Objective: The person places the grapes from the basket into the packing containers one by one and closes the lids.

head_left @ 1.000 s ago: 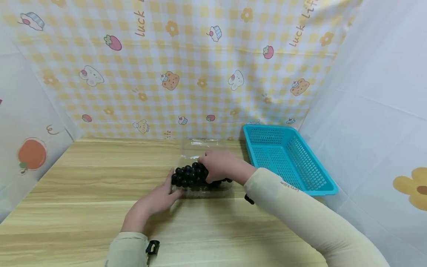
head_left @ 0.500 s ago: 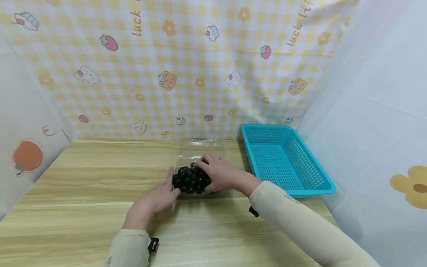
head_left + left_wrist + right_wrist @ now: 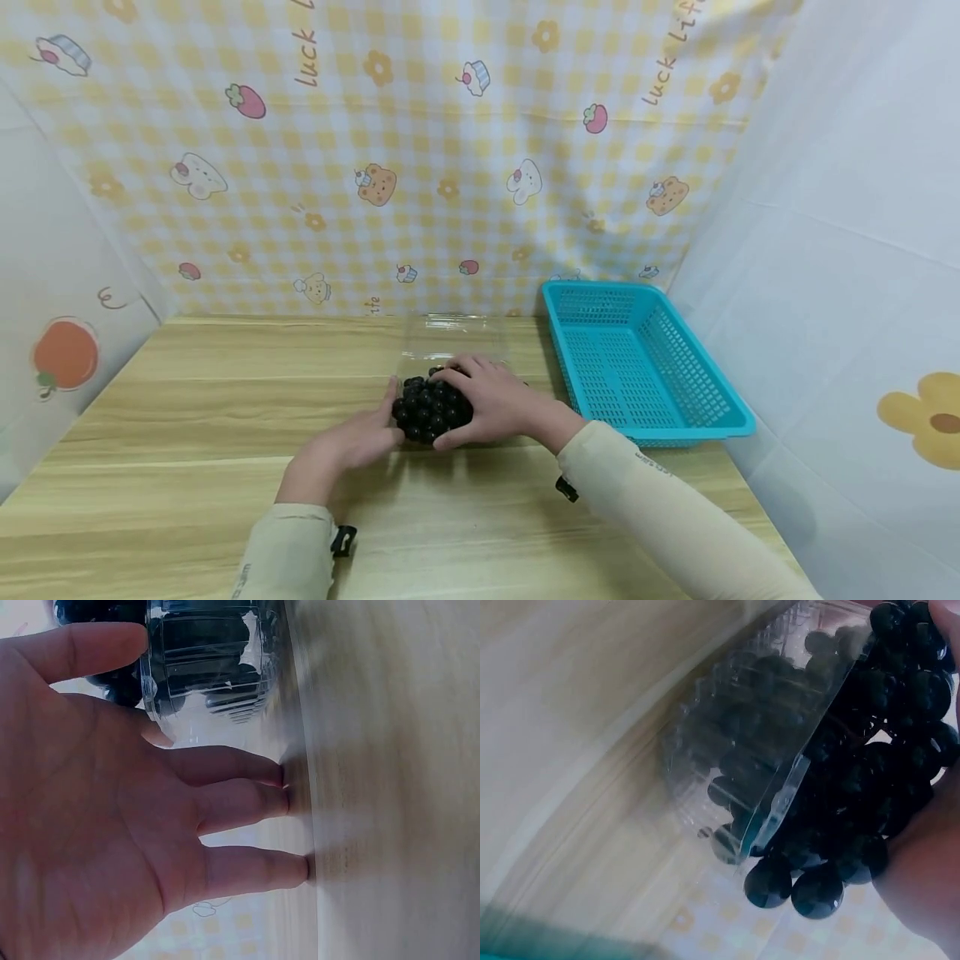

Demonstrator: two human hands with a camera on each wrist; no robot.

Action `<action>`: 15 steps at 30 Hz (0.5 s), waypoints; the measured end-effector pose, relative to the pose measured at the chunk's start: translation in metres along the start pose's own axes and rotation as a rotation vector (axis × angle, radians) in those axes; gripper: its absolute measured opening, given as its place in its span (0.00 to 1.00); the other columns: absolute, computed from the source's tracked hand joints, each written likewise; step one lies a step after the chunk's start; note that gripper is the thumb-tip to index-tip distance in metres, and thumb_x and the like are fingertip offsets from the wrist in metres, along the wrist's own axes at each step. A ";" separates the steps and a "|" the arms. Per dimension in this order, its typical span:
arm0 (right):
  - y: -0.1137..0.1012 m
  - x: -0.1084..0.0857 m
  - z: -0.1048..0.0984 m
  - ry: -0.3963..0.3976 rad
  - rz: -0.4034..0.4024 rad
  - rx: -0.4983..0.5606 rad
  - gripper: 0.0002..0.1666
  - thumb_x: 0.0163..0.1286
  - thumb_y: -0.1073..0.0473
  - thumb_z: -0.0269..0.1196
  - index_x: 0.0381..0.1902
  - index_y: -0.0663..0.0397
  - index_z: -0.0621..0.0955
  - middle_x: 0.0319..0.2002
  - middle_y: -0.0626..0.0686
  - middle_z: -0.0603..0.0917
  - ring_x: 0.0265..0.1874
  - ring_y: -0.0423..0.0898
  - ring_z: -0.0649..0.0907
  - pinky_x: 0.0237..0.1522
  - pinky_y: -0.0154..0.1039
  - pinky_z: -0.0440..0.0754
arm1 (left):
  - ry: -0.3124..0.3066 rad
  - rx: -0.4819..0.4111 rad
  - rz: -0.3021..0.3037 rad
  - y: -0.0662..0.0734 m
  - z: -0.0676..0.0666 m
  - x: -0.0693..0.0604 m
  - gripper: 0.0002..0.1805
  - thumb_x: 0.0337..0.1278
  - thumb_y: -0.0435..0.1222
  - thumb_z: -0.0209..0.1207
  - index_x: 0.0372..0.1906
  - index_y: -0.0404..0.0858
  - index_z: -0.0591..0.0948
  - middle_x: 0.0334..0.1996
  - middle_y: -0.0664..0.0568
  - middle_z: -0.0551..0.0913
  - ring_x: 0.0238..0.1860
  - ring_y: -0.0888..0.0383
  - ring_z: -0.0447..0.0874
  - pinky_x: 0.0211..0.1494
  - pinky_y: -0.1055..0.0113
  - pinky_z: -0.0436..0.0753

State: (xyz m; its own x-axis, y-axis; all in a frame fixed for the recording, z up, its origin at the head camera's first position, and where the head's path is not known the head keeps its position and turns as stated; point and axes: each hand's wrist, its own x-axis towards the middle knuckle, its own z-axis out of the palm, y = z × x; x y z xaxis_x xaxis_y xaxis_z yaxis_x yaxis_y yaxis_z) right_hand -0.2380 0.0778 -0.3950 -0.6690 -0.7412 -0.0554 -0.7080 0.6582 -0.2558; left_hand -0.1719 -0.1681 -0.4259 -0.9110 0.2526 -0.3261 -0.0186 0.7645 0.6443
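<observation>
A bunch of dark grapes [image 3: 427, 412] fills a clear plastic box [image 3: 210, 660] and bulges above its rim. My right hand [image 3: 491, 404] holds the bunch from the right, thumb in front and fingers over the top. In the right wrist view, grapes [image 3: 817, 889] overhang the rim near the palm. At the box's left end is my left hand [image 3: 356, 440]. Its thumb [image 3: 97, 649] touches the rim, while its straight lower fingers [image 3: 255, 870] stand with their tips on the table. Part of the left index finger is hidden.
The box's clear lid [image 3: 453, 336] lies folded back toward the checked curtain [image 3: 420, 225]. A blue plastic basket [image 3: 600, 287] stands at the back right, by the white side sheet [image 3: 840, 275]. Everything rests on a wood-grain table [image 3: 187, 467].
The grapes have bunched toward the left and nearer the front of the box under my right hand. The right thumb has come round to their front side. My left hand stays at the box's left end.
</observation>
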 end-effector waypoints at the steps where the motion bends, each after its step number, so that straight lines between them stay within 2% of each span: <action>1: -0.001 0.001 0.000 0.002 0.017 0.003 0.53 0.61 0.20 0.69 0.80 0.28 0.67 0.78 0.49 0.67 0.79 0.54 0.68 0.81 0.64 0.66 | 0.002 0.000 0.000 0.000 0.000 0.000 0.54 0.71 0.46 0.52 0.87 0.39 0.30 0.79 0.27 0.63 0.75 0.29 0.72 0.81 0.33 0.66; 4: -0.004 0.003 0.001 0.003 0.068 0.012 0.51 0.64 0.19 0.66 0.79 0.28 0.68 0.78 0.49 0.69 0.80 0.55 0.68 0.82 0.64 0.65 | 0.001 0.018 0.006 0.000 -0.001 -0.001 0.58 0.69 0.50 0.55 0.87 0.38 0.31 0.76 0.23 0.67 0.69 0.33 0.79 0.78 0.33 0.70; 7: -0.007 0.006 0.001 0.003 0.107 0.023 0.50 0.66 0.20 0.65 0.80 0.31 0.69 0.79 0.51 0.69 0.80 0.56 0.68 0.81 0.65 0.65 | 0.010 0.047 0.017 0.000 -0.001 -0.001 0.61 0.68 0.56 0.59 0.87 0.36 0.32 0.73 0.22 0.71 0.66 0.35 0.82 0.74 0.33 0.74; 11: -0.011 0.011 0.003 -0.001 0.135 -0.019 0.51 0.69 0.21 0.62 0.81 0.36 0.68 0.80 0.52 0.68 0.80 0.56 0.68 0.80 0.67 0.66 | 0.023 0.063 0.029 -0.003 0.001 -0.002 0.65 0.69 0.64 0.59 0.87 0.36 0.32 0.76 0.22 0.66 0.73 0.29 0.74 0.75 0.33 0.74; 15: -0.015 0.015 0.007 -0.001 0.144 -0.111 0.52 0.70 0.22 0.61 0.82 0.39 0.66 0.80 0.53 0.69 0.79 0.56 0.69 0.77 0.67 0.71 | 0.028 0.071 0.034 -0.005 0.001 -0.002 0.65 0.69 0.70 0.55 0.87 0.37 0.33 0.78 0.23 0.63 0.76 0.28 0.70 0.76 0.33 0.73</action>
State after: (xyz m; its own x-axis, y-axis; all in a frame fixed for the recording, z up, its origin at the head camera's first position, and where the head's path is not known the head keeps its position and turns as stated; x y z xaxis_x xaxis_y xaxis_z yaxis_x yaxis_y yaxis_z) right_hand -0.2358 0.0560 -0.3983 -0.7648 -0.6386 -0.0848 -0.6258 0.7678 -0.1375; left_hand -0.1691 -0.1717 -0.4295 -0.9219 0.2632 -0.2842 0.0412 0.7961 0.6038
